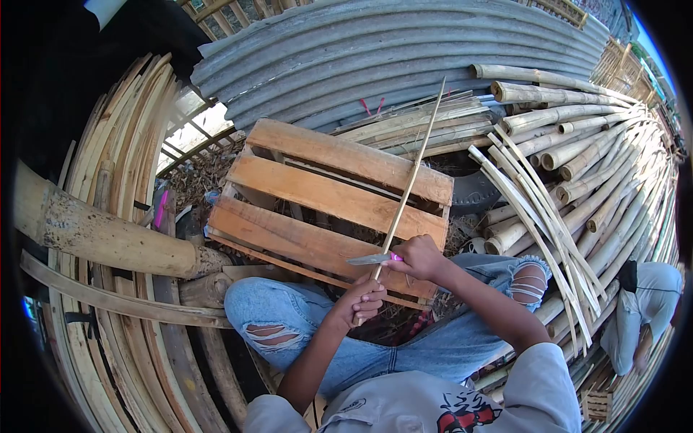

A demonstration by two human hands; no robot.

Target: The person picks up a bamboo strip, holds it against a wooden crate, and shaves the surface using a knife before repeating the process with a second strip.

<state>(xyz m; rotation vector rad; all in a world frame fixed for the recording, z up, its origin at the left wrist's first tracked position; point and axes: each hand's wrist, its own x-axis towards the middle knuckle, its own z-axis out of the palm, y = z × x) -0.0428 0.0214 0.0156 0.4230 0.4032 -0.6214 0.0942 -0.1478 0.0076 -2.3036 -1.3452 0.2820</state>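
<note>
- 2 hands work on 1 thin bamboo strip (pixel 408 186). The left hand (pixel 359 302) is clenched round its lower end, just above the lap. From there the strip slants up and to the right across the wooden pallet (pixel 317 195) toward the corrugated sheet (pixel 375 50).
- Right hand (pixel 420 258) is closed on the pink handle of a knife (pixel 369 258). The blade lies crosswise against the strip, tip pointing left, just above the left hand's fingers.
- Main risk, as I judge it, is the blade's nearness to the left knuckles. 1 slip down the strip, or a catch at a node, could cut those fingers or the thigh in the torn jeans (pixel 289 307) below.
- Strip is long, thin and held at 1 end only, so it may flex or whip. That could let the blade skid off, or dig too deep and split it.
- Splinters along the raw edge could pierce the bare palm that grips it.
- Another person (pixel 642 310) sits at the lower right beside the bamboo poles (pixel 577 144), well apart from the blade.
</note>
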